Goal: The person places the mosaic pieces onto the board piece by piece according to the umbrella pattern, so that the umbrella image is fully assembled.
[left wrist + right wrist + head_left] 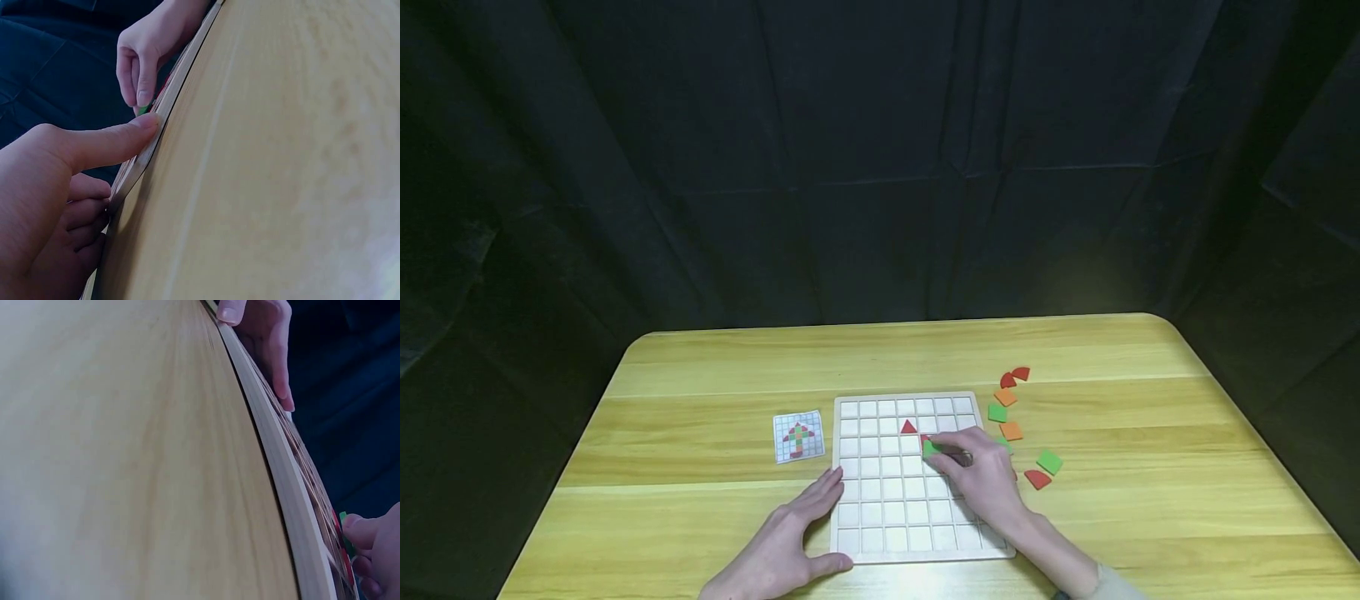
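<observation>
A square wooden-framed board (pixel 891 490) with a white grid lies on the table. Thumb and fingers of my right hand (pixel 981 475) pinch a green square tile (pixel 931 448) over the board's upper middle. A red triangle tile (pixel 908 427) sits in a cell to its left, and another red piece (pixel 924 438) shows partly beside the green tile, its shape mostly hidden. My left hand (pixel 786 533) rests at the board's lower left, with extended fingers along the left edge and the thumb on the front edge. The left wrist view shows that thumb (pixel 122 142) touching the frame.
Right of the board lie loose tiles: orange squares (pixel 1011 431), green squares (pixel 1049 462) and red quarter-circles (pixel 1037 479), some partly behind my right hand. Left of the board is a small pattern card (pixel 798 437) with a coloured arrow-like figure. Dark cloth (pixel 865 167) hangs behind the table.
</observation>
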The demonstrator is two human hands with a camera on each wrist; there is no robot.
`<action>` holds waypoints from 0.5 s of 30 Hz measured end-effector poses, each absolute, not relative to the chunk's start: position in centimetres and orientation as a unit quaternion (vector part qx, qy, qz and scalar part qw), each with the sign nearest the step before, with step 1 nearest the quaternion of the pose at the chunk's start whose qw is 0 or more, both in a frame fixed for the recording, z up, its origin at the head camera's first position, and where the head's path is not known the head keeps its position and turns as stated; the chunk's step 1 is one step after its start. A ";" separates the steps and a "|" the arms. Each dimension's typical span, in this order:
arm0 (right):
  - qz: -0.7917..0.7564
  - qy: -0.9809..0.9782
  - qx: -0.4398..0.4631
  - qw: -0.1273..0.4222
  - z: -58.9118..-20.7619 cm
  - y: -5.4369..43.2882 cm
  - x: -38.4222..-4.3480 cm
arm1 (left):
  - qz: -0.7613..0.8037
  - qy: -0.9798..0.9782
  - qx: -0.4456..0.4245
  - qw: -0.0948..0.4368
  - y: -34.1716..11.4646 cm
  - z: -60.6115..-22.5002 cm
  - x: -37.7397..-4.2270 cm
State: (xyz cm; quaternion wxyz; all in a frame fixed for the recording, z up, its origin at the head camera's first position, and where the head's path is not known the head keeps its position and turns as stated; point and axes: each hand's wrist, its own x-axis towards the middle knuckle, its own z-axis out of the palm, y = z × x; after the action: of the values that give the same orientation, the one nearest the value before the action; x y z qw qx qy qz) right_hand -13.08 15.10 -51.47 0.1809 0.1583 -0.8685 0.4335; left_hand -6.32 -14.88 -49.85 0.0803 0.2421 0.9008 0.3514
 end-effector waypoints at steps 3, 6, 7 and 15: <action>0.423 -0.874 0.160 0.179 -51.5 14.7 -13.2 | 0.350 0.901 0.245 0.075 -14.9 -49.9 -6.3; 0.417 -0.875 0.166 0.180 -51.4 14.4 -13.4 | 0.351 0.900 0.246 0.074 -14.9 -49.9 -6.4; 0.414 -0.876 0.168 0.181 -51.4 14.3 -13.4 | 0.351 0.900 0.246 0.074 -14.9 -49.9 -6.4; 0.405 -0.880 0.171 0.180 -51.1 13.7 -13.8 | 0.356 0.899 0.239 0.086 -14.9 -49.8 -6.4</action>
State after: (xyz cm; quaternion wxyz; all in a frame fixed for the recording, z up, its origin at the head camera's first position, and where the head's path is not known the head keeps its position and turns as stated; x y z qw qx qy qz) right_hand -13.81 13.70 -51.06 0.1799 0.1709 -0.8802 0.4045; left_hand -6.40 -14.93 -49.85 0.0863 0.2393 0.8992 0.3561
